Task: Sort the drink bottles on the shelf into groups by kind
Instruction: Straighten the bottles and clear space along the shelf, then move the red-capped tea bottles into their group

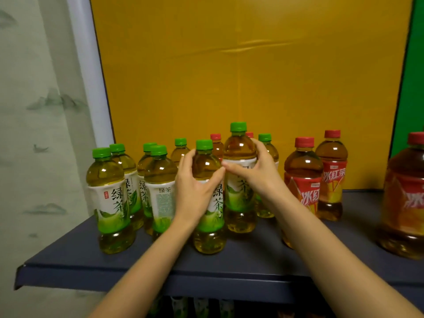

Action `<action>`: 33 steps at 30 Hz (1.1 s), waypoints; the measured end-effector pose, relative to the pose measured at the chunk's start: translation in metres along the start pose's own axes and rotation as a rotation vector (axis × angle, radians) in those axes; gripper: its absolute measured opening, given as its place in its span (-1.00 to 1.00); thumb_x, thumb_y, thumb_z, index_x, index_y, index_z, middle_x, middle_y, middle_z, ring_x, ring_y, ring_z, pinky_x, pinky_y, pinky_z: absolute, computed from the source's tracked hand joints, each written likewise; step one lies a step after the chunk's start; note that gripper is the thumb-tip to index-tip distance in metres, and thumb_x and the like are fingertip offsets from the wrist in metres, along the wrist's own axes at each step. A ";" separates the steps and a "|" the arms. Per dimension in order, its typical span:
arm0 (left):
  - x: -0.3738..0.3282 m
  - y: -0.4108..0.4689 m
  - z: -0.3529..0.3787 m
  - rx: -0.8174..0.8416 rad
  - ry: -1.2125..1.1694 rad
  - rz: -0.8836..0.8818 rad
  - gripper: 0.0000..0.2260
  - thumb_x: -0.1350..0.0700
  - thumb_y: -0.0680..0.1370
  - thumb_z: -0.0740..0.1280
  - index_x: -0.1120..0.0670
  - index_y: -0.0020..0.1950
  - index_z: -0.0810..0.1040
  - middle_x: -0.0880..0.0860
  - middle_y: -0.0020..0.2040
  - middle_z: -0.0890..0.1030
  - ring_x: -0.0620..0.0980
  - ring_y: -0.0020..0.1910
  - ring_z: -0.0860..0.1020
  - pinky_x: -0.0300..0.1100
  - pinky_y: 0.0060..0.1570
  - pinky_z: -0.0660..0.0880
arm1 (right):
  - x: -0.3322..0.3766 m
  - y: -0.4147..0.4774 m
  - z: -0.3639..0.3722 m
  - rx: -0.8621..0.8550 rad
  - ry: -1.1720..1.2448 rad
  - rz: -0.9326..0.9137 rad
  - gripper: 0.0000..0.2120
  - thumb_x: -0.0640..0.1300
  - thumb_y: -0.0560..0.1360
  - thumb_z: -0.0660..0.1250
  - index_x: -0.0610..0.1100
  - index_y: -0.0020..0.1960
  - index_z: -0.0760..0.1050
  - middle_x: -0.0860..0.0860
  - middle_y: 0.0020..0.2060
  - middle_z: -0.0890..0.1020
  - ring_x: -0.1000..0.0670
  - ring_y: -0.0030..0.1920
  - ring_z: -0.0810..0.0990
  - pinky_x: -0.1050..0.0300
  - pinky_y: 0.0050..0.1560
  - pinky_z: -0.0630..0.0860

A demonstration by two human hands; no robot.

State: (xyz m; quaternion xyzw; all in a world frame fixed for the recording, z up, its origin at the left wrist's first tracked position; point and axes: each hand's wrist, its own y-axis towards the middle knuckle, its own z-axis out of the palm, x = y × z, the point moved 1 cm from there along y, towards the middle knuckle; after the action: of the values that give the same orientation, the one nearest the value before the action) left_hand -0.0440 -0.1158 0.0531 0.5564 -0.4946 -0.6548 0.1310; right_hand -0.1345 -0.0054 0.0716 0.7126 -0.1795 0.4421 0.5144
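Several green-capped green tea bottles (107, 198) stand grouped on the left and middle of the dark blue shelf (252, 260). My left hand (195, 191) wraps one green tea bottle (207, 164) at the front middle. My right hand (259, 173) grips a taller-standing green tea bottle (239, 145) just to its right, seemingly lifted a little. Red-capped iced red tea bottles (304, 171) stand to the right, one large (406, 191) at the far right edge. Two red caps (215, 137) peek out behind the held bottles.
A yellow back panel (252, 76) closes the shelf behind the bottles, with a green panel (413, 88) to its right. A pale patterned curtain (34, 134) hangs at the left. More bottles show dimly on a lower shelf (202, 306).
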 end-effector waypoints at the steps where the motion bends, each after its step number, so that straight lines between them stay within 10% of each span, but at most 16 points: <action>1: 0.001 -0.004 0.001 -0.008 0.002 0.002 -0.46 -0.05 0.32 0.43 0.11 0.24 0.42 -0.01 0.12 0.50 -0.12 0.11 0.48 -0.49 0.08 0.37 | -0.005 -0.003 0.000 0.002 -0.010 0.014 -0.20 -0.08 0.22 0.57 -0.10 0.36 0.28 -0.04 0.18 0.56 -0.03 0.19 0.54 -0.10 0.25 0.47; 7: 0.008 -0.004 0.004 0.054 0.060 0.009 -0.44 0.08 0.44 0.43 0.18 0.36 0.29 -0.14 0.12 0.32 -0.26 0.14 0.29 -0.71 -0.03 0.14 | -0.018 -0.019 0.001 0.024 -0.105 0.072 -0.13 0.05 0.25 0.54 -0.04 0.43 0.17 -0.02 0.28 0.49 -0.01 0.29 0.46 -0.10 0.30 0.43; 13: -0.001 -0.005 -0.003 0.161 0.140 0.042 -0.29 -0.06 0.47 0.35 0.06 0.49 0.06 0.00 0.47 0.19 -0.11 0.44 0.16 -0.38 0.30 0.11 | 0.002 -0.031 0.005 0.086 -0.271 0.066 -0.09 0.02 0.39 0.43 -0.05 0.50 -0.10 -0.03 0.49 0.17 0.00 0.47 0.16 0.03 0.45 0.18; 19: -0.056 0.042 -0.027 -0.013 0.054 0.449 -0.65 0.03 0.49 0.28 0.08 0.23 0.33 -0.01 0.13 0.44 -0.09 0.09 0.46 -0.33 0.11 0.42 | 0.079 -0.015 -0.029 0.133 -0.417 -0.149 -0.24 0.03 0.44 0.33 -0.02 0.50 0.00 0.08 0.49 0.16 0.12 0.46 0.14 0.21 0.38 0.11; 24: -0.074 0.121 -0.018 0.297 0.315 0.379 -0.72 0.00 0.52 0.30 0.16 0.12 0.47 0.08 0.05 0.56 0.02 -0.04 0.53 -0.27 -0.15 0.43 | 0.109 0.051 -0.066 0.151 -0.484 -0.179 -0.56 -0.07 0.51 0.28 -0.08 0.36 0.32 0.01 0.27 0.48 0.08 0.25 0.44 0.23 0.19 0.40; 33: -0.019 0.194 0.051 0.808 0.744 0.006 -0.16 -0.06 0.33 0.50 0.17 0.43 0.13 0.18 0.37 0.37 0.13 0.26 0.42 -0.09 0.12 0.42 | 0.043 0.169 -0.070 0.440 -0.799 0.169 -0.42 -0.05 0.46 0.35 -0.18 0.40 0.27 -0.13 0.34 0.41 -0.09 0.29 0.42 0.09 0.23 0.41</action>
State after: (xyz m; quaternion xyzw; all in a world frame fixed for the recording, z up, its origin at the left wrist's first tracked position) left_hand -0.1547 -0.1690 0.2131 0.7548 -0.6287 -0.1716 0.0749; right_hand -0.2625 -0.0029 0.2095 0.9022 -0.3231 0.2006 0.2037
